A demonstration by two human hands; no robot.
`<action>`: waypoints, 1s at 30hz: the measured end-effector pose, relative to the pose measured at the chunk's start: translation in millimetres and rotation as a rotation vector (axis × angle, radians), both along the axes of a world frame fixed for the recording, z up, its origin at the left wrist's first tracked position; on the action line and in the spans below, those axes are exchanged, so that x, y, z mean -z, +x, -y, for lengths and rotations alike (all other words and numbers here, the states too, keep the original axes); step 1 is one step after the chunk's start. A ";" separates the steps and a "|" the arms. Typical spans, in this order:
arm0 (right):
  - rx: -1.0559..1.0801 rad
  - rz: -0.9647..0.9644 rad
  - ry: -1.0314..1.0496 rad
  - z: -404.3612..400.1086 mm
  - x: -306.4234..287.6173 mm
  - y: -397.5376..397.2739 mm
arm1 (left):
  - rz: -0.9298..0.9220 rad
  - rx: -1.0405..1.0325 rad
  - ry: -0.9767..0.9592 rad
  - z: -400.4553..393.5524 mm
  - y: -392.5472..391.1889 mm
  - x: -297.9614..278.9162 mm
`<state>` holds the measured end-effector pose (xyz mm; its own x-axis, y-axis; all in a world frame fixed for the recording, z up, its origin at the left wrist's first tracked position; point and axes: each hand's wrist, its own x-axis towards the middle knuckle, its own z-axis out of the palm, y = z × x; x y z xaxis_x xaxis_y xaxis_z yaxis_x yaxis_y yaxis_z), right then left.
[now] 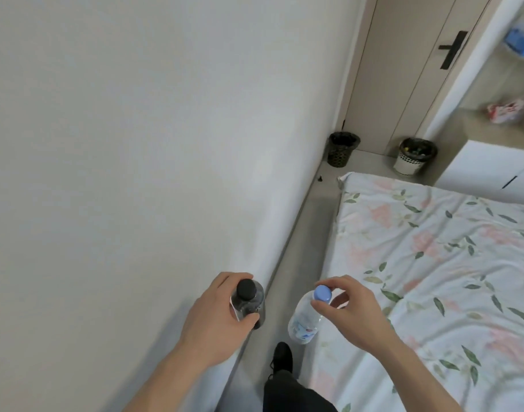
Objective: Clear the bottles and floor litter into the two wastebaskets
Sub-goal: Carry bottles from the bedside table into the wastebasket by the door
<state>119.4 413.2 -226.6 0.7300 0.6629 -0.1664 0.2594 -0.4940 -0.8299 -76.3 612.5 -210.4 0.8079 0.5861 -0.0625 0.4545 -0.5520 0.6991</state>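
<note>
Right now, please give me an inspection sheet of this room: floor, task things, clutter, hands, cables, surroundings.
Surface: grey floor strip between wall and bed.
Task things: dark bottle, black cap; clear bottle, blue cap; black basket and white basket by the door.
Clutter: small dark litter on the floor near the black basket.
Hands: left hand holds the dark bottle; right hand pinches the clear bottle's cap.
Cables: nothing seen.
Surroundings: white wall, floral bed, door.

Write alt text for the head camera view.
The left hand grips a black-capped bottle and the right hand pinches a blue-capped bottle, between wall and bed. Two wastebaskets stand ahead.
</note>
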 end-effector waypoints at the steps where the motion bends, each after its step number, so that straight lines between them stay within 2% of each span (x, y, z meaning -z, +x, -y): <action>1: 0.033 0.001 0.008 -2.7 1.2 13.5 | 0.003 0.010 -0.004 -6.5 17.3 -0.2; 9: 0.162 -0.031 0.069 -33.9 12.2 152.1 | 0.046 0.079 -0.026 -60.4 194.7 -4.8; 18: 0.220 0.008 0.098 -52.3 -22.6 311.6 | 0.118 0.133 -0.038 -94.7 371.5 -29.1; 30: 0.433 0.095 0.085 -84.1 -33.4 496.8 | 0.155 0.361 -0.070 -141.2 638.3 -31.5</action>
<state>616.2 497.4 -193.3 0.9526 0.3011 -0.0432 0.1208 -0.5048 -0.8548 562.0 753.7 -178.9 0.9642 0.2612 0.0464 0.1263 -0.6057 0.7856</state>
